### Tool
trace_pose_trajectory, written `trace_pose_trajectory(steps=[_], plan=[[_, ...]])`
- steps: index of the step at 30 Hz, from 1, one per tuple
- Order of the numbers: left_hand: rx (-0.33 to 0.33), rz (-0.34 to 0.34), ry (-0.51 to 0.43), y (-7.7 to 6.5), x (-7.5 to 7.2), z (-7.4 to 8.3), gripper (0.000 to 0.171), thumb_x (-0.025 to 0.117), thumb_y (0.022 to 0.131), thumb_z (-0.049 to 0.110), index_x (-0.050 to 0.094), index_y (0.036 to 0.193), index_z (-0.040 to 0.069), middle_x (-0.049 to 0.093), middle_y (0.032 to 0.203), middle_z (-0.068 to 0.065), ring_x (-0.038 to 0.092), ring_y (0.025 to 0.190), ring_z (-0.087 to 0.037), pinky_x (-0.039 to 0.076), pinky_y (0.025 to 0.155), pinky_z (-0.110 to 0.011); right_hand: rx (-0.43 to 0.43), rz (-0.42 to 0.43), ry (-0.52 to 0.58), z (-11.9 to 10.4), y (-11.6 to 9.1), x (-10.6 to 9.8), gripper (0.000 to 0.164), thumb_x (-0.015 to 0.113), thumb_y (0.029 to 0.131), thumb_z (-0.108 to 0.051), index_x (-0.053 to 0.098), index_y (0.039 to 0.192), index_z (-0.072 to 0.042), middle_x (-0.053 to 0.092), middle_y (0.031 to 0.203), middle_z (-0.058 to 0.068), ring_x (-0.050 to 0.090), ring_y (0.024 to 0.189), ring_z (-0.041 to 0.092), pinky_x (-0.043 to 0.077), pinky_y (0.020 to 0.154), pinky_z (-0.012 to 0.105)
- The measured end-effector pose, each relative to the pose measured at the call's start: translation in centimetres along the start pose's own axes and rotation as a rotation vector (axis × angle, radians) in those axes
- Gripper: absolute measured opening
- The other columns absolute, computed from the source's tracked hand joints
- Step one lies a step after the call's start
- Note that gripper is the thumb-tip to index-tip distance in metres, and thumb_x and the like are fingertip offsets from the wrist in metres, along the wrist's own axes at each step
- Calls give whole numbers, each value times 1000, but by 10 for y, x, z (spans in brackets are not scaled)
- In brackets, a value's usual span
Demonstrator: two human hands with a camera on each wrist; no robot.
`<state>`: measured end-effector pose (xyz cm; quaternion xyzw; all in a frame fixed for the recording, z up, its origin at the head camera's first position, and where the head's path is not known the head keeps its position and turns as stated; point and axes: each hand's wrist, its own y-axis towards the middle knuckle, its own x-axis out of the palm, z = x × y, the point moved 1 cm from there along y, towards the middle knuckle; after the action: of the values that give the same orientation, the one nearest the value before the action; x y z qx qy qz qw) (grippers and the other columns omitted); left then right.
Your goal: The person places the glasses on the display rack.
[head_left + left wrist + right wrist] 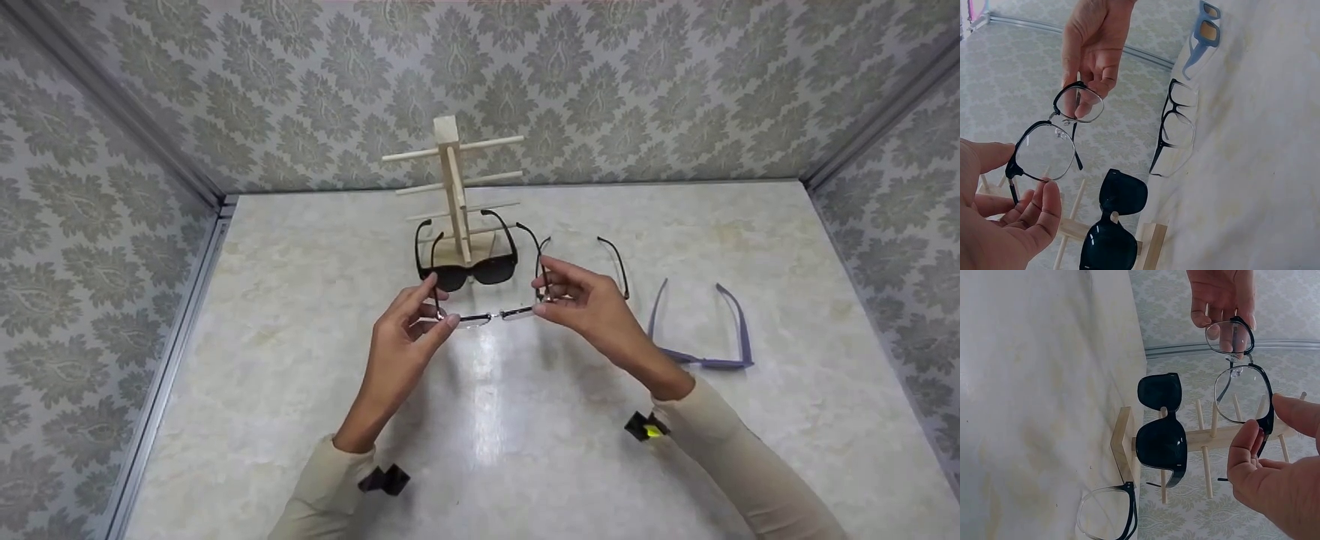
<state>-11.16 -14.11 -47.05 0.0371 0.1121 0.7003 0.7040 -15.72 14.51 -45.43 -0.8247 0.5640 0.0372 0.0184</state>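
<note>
My left hand (403, 328) and right hand (590, 305) are pinching one pair of clear-lensed, black-and-silver eyeglasses (1045, 147), one pair of black sunglasses (493, 271) sitting just beyond them.

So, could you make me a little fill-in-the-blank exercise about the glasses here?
1. The held glasses, gripped by the left hand and right hand, have ____ lenses, unlike the dark sunglasses.
2. Those sunglasses sit on a stand made of ____.
3. In the head view, the blue glasses lie to the ____ of the black-framed pair on the table.

Missing words: clear; wood; right.
</note>
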Motion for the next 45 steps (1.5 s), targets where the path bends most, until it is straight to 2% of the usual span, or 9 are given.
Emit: trace_pose_trajectory(steps=[6, 10, 16, 22, 25, 30, 37, 45], plan=[[-12, 5, -13, 3, -3, -2, 67, 80, 99, -3, 52, 160, -5, 64, 133, -24, 70, 104, -20, 62, 92, -27, -2, 2, -25, 0, 5, 2, 72, 83, 100, -8, 50, 164, -4, 68, 140, 19, 67, 122, 33, 63, 95, 28], [-14, 13, -9, 5, -5, -3, 67, 80, 98, -4, 53, 159, -5, 65, 134, -24, 70, 104, -19, 63, 92, -28, -6, 1, -39, -1, 9, 3, 71, 83, 100, -9, 51, 164, -6, 68, 139, 20, 68, 118, 27, 62, 93, 28], [-16, 14, 4, 9, -9, -4, 68, 80, 99, -2, 52, 160, -4, 65, 135, -24, 71, 106, -21, 62, 93, -26, -6, 4, -46, -1, 17, 4, 71, 83, 99, -7, 52, 163, -5, 69, 138, 19, 69, 117, 28, 62, 90, 26], [-23, 20, 13, 13, -11, -5, 67, 80, 99, -3, 52, 160, -4, 66, 132, -17, 71, 107, -21, 62, 92, -25, -13, 7, -40, -1, 23, 5, 71, 83, 98, -6, 53, 162, -4, 68, 137, 22, 68, 111, 25, 61, 86, 24], [-21, 25, 11, 15, -11, -6, 66, 79, 99, -4, 52, 160, -5, 66, 131, -18, 71, 106, -19, 62, 92, -23, -10, 7, -40, -1, 26, 5, 72, 83, 98, -7, 52, 163, -4, 69, 137, 21, 68, 109, 24, 61, 85, 24], [-20, 34, 15, 19, -12, -6, 66, 79, 99, -4, 53, 159, -5, 66, 132, -19, 71, 106, -21, 63, 93, -27, -12, 9, -44, -3, 31, 5, 70, 82, 99, -6, 52, 163, -4, 70, 135, 19, 69, 110, 24, 60, 82, 23], [-28, 32, 26, 25, -13, -7, 68, 80, 99, -2, 51, 161, -3, 67, 133, -18, 70, 109, -25, 63, 93, -28, -28, 8, -33, -2, 38, 4, 69, 80, 99, -3, 52, 162, -2, 68, 137, 27, 69, 106, 20, 60, 82, 23], [-36, 25, 47, 31, -15, -5, 65, 79, 102, 3, 52, 161, 0, 66, 133, -13, 69, 108, -21, 63, 93, -31, -15, 0, -17, -4, 48, 3, 69, 78, 100, -2, 51, 163, -3, 65, 141, 32, 69, 107, 19, 62, 84, 25]])
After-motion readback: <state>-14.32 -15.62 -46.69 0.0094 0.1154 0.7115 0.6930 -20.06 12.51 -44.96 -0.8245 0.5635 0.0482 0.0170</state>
